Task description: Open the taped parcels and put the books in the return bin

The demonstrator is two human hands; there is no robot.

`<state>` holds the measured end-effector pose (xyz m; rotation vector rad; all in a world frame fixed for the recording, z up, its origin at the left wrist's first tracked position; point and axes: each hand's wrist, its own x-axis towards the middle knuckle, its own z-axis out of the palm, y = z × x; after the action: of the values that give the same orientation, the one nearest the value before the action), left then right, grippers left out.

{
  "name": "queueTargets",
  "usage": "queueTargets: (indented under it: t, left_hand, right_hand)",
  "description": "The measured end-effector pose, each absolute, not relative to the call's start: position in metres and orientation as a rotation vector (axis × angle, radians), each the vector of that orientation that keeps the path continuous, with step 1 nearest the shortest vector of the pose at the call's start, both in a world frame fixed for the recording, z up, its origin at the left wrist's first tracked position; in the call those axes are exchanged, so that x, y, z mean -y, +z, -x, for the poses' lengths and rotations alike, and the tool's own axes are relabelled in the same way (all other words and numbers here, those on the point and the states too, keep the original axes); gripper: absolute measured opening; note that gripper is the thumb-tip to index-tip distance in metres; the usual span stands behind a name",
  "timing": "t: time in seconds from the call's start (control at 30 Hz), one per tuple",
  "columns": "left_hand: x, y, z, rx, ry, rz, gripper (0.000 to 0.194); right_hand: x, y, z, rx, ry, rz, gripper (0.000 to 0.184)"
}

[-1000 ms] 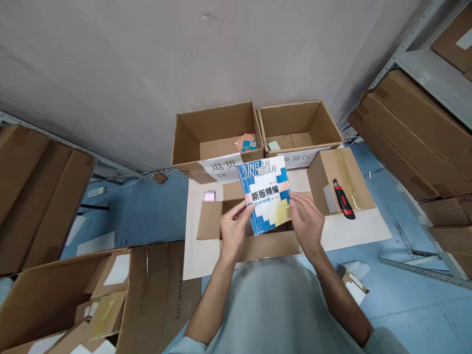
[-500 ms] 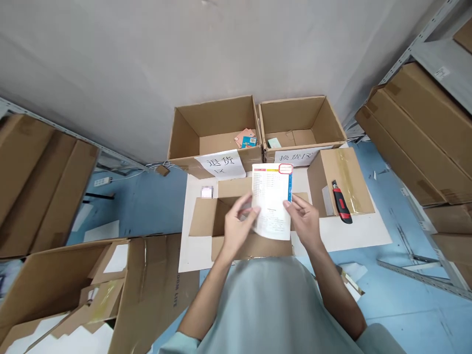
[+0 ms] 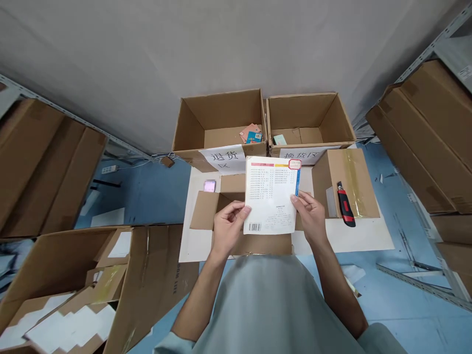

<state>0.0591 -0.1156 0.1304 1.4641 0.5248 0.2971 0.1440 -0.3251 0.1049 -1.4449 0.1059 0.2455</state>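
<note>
In the head view, the book (image 3: pixel 271 196) was at the centre of the frame, its printed back cover towards the camera and its barcode at the lower left corner. It was held up over an open carton (image 3: pixel 261 244), and it hid much of the carton's inside. The likeliest mishap was a slip: only the side edges were pinched, so a loosened thumb could have let the book tilt or drop into the carton. At the right of the frame, the utility knife (image 3: pixel 345 205) lay on a taped box (image 3: pixel 361 184), its lower end seeming to reach past the edge; a bump from the right forearm could have knocked it off. Whether its blade was out could not be told.

The left hand (image 3: pixel 228 225) gripped the book's lower left edge, thumb in front and fingers bent, partly hidden behind. The right hand (image 3: pixel 311 211) pinched the right edge likewise, slightly higher. Both forearms rose from the bottom of the frame, slanting inward.
</note>
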Motion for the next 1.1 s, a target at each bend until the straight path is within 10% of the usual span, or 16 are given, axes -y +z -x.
queueTargets:
  t: [0.4, 0.73, 1.1]
  left_hand:
    - [0.152, 0.104, -0.051, -0.289, 0.422, -1.8, 0.011]
    - [0.09, 0.115, -0.063, -0.527, 0.299, -1.598, 0.063]
    - [0.073, 0.127, -0.054, -0.408, 0.08, -1.479, 0.052]
  right_hand:
    - [0.281, 0.102, -0.094, 0.025, 0.348, 1.434, 0.07]
    - [0.334, 0.094, -0.122, -0.105, 0.397, 1.366, 0.054]
    - [0.339, 0.105, -0.129, 0.015, 0.398, 1.475, 0.051]
